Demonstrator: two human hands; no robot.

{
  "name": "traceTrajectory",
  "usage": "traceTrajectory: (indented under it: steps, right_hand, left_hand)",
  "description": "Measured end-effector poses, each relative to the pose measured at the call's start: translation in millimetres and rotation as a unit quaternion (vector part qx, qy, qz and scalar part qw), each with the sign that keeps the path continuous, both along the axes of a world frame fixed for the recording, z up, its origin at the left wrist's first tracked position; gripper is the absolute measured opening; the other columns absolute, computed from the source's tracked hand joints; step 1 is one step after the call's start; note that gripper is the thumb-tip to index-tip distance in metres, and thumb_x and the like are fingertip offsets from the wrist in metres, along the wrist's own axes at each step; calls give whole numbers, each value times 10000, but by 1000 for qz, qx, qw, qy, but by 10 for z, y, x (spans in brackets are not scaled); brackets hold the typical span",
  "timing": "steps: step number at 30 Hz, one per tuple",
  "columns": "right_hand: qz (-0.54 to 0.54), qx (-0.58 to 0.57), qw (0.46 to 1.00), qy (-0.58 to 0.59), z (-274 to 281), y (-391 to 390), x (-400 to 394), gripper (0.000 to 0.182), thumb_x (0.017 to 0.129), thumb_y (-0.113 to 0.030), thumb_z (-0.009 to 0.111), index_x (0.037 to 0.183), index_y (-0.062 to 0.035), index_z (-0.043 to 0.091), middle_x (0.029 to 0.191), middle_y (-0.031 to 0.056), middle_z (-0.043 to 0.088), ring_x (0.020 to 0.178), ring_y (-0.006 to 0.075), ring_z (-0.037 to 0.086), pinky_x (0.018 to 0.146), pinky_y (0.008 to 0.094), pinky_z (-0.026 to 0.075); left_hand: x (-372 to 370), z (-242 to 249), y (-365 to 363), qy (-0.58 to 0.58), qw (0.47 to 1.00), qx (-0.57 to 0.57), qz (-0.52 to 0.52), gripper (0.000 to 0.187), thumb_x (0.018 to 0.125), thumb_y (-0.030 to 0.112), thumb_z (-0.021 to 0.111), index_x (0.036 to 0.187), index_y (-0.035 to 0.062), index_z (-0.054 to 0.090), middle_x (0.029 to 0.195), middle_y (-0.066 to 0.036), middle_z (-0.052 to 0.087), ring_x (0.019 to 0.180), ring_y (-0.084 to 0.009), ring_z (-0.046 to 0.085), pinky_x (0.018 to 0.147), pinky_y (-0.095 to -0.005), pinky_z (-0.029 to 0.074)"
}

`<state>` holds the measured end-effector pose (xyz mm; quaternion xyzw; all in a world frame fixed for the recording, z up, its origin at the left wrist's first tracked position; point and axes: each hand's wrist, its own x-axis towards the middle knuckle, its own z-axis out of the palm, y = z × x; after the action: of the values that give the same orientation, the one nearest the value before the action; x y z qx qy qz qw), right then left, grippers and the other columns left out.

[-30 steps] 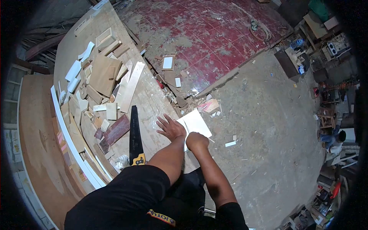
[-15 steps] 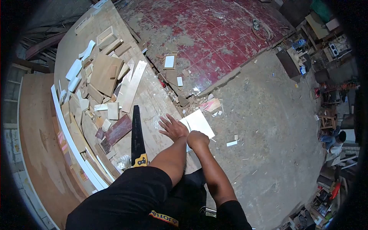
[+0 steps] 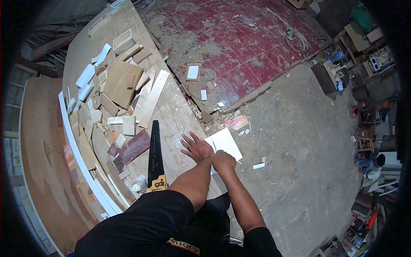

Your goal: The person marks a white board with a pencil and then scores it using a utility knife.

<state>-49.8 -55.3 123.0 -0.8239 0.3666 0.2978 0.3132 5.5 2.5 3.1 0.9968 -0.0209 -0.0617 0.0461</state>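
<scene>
My left hand [image 3: 198, 148] lies flat on the pale wooden worktable [image 3: 171, 115], fingers spread, at the left edge of a white board [image 3: 227, 144]. The board juts out past the table's right edge, over the floor. Close beside it, my right hand [image 3: 224, 162] is closed in a fist at the board's near edge. Whatever is inside that fist is hidden from above. To the left of my left forearm rests a handsaw [image 3: 156, 154] with a black blade and a yellow-and-black handle [image 3: 158, 183].
Wood offcuts, including a large flat piece [image 3: 121, 83] and a dark red block [image 3: 135, 147], are heaped on the table's left half. A long white strip [image 3: 87, 169] runs along its left side. Scraps [image 3: 259, 165] litter the concrete floor. A person [image 3: 371, 165] is at far right.
The whole view has shifted slightly, so the table and saw appear a little further right and lower. Both hands keep nearly the same pose at the white board.
</scene>
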Motion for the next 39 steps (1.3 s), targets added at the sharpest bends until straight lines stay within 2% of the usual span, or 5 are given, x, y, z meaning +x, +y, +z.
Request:
traceTrajectory:
  steps: [12, 20, 27, 35, 39]
  right_hand:
    - [-27, -11, 999, -15, -226, 114, -512, 323, 897, -150, 404, 1080, 50, 581, 982, 272, 681, 903, 398, 683, 784, 494, 529]
    - [-34, -36, 998, -50, -645, 42, -9, 313, 910, -203, 442, 1010, 22, 634, 976, 241, 693, 885, 389, 694, 768, 461, 549]
    - [-34, 24, 999, 17, -89, 0, -303, 357, 887, -174, 433, 1100, 39, 624, 1095, 273, 656, 1009, 395, 661, 862, 481, 513]
    - [-39, 11, 999, -4, -482, -7, -7, 326, 884, -166, 465, 1057, 33, 657, 1064, 247, 676, 974, 371, 678, 848, 469, 524]
    - [-31, 12, 999, 16, -96, -20, -296, 331, 889, -181, 471, 1062, 30, 658, 1068, 247, 675, 988, 369, 675, 851, 469, 525]
  left_hand:
    - [-14, 76, 4, 0, 1000, -1, -11, 609, 969, 290, 381, 1518, 98, 200, 1581, -212, 98, 1461, -411, 71, 1128, -642, 65]
    - [21, 78, -6, 26, 1000, 1, -3, 650, 948, 296, 430, 1521, 109, 188, 1591, -204, 48, 1466, -406, 45, 1130, -638, 62]
    - [-9, 20, 4, 2, 1000, 6, -8, 655, 949, 304, 427, 1525, 108, 184, 1589, -208, 51, 1462, -417, 53, 1129, -643, 57]
    - [-20, 0, 24, 6, 1000, -2, -6, 660, 947, 300, 425, 1526, 103, 175, 1586, -214, 57, 1462, -419, 45, 1125, -648, 62]
    - [-7, 31, 2, 8, 1000, 5, -11, 664, 941, 296, 432, 1525, 106, 181, 1588, -207, 58, 1463, -414, 43, 1126, -646, 65]
